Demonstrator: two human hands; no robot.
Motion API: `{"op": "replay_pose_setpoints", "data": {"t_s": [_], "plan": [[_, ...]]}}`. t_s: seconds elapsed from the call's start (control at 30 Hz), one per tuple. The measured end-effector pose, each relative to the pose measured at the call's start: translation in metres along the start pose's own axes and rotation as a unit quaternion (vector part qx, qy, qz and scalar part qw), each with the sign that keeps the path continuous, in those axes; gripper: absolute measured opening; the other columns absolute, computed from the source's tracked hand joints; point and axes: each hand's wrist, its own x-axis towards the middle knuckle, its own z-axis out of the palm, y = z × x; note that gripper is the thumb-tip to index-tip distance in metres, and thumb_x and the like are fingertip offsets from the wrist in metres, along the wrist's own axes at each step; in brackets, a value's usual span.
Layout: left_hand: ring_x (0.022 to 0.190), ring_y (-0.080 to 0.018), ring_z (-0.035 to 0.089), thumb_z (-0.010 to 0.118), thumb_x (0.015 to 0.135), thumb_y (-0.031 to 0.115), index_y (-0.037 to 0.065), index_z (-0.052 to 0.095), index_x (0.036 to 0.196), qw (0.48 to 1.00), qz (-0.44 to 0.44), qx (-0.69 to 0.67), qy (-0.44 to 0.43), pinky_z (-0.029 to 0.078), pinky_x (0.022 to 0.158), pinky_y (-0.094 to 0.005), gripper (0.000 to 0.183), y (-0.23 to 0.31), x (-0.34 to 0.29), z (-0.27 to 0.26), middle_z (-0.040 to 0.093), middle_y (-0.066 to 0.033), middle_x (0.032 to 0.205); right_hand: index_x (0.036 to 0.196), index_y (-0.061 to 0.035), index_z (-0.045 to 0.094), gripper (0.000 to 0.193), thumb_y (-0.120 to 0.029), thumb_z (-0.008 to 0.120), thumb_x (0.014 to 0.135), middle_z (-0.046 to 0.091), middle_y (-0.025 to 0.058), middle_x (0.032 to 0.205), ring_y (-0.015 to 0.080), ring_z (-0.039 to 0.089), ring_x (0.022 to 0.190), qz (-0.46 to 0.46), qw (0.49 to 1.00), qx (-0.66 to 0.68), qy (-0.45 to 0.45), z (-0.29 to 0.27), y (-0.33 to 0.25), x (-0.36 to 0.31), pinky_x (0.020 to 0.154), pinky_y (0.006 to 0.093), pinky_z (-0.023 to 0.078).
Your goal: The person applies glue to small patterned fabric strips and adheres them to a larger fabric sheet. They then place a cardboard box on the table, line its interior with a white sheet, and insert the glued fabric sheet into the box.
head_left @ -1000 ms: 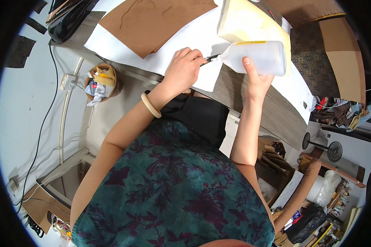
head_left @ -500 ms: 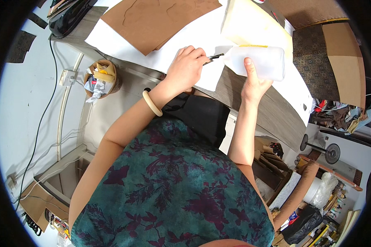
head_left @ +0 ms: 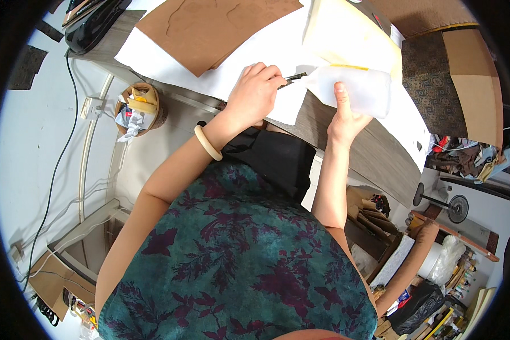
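Grey table [head_left: 375, 152], white paper [head_left: 269, 51], hand-held bottle [head_left: 364, 89], wastebasket [head_left: 161, 115] near wall [head_left: 34, 136]

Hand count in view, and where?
2. The left hand is over the white paper, holding a slim dark tool; the right hand is to its right, holding the translucent bottle. No other hands show.

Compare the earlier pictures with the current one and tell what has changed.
The bottle, in the right hand, has tilted slightly: its base has swung toward the person, and that hand has eased the same way. Nothing was taken hold of or let go. The left hand still holds the small dark tool near the bottle's tip, and the brown sheets lie as before.
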Motion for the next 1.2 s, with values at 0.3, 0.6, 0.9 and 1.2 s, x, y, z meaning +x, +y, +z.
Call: {"op": "replay_pose_setpoints", "data": {"t_s": [0.3,0.6,0.9,1.2], "plan": [[0.096,-0.0265,0.057,0.063,0.083,-0.002,0.006,0.071,0.1,1.0,-0.009,-0.005,-0.011,0.046,0.094,-0.0392,0.02,0.0,0.0,-0.001,0.064,-0.0039,0.103,0.134,0.002,0.051,0.062,-0.006,0.083,0.083,0.061,0.013,0.125,0.0234,0.06,0.114,-0.018,0.999,0.014,0.031,0.003,0.001,-0.008,0.103,0.0384,0.048],[0.096,-0.0268,0.057,0.064,0.081,-0.003,0.006,0.071,0.1,1.0,-0.003,-0.012,-0.003,0.046,0.093,-0.0395,0.023,-0.002,-0.001,0.002,0.064,-0.0044,0.103,0.138,0.0039,0.046,0.073,-0.005,0.087,0.078,0.056,0.0174,0.13,0.0272,0.058,0.116,-0.042,0.997,0.017,0.056,0.003,0.011,-0.015,0.102,0.043,0.05],[0.094,-0.0269,0.057,0.065,0.08,-0.004,0.005,0.071,0.099,1.0,0.003,-0.013,0.008,0.047,0.091,-0.0395,0.022,-0.003,0.0,0.002,0.064,-0.0043,0.101,0.134,0.0054,0.049,0.07,-0.005,0.088,0.077,0.058,0.0167,0.127,0.0263,0.059,0.114,-0.011,0.998,0.044,0.035,0.004,0.009,-0.023,0.1,0.0406,0.05],[0.096,-0.0263,0.057,0.06,0.084,0.0,0.006,0.072,0.095,1.0,-0.004,-0.013,-0.002,0.044,0.093,-0.0392,0.018,-0.002,0.001,0.001,0.063,-0.0038,0.097,0.13,0.0062,0.053,0.064,-0.006,0.088,0.078,0.062,0.0166,0.12,0.0261,0.062,0.109,-0.035,0.998,-0.001,0.049,0.001,0.01,-0.011,0.097,0.04,0.052]]}}
